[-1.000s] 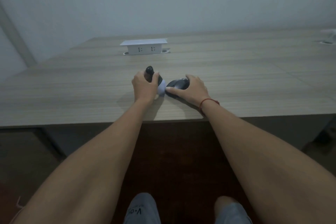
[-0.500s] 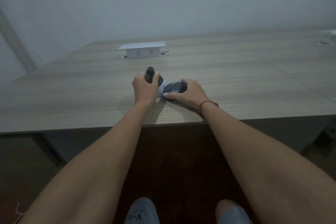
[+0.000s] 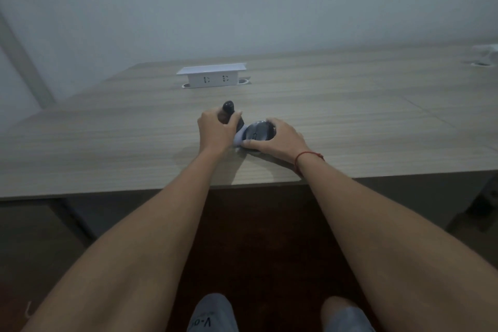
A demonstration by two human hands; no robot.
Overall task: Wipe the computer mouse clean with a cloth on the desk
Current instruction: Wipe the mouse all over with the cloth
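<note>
A dark grey computer mouse point(image 3: 258, 131) rests near the front edge of the wooden desk point(image 3: 350, 121), tipped so its top faces me. My right hand point(image 3: 280, 140) wraps around its right side and front. My left hand point(image 3: 215, 131) sits just left of it, closed around a dark object with a rounded top point(image 3: 228, 107) and a pale cloth point(image 3: 239, 138). The cloth sticks out below the left palm and touches the mouse's left side. Most of the cloth is hidden by my hand.
A white socket box point(image 3: 211, 77) stands raised from the desk further back, centre-left. A cable hole with something white beside it point(image 3: 482, 62) lies at the far right. The desk's front edge runs just under my wrists; my knees show below.
My right hand has slid the mouse left against the cloth and tipped it so its top faces me. My left hand has barely moved.
</note>
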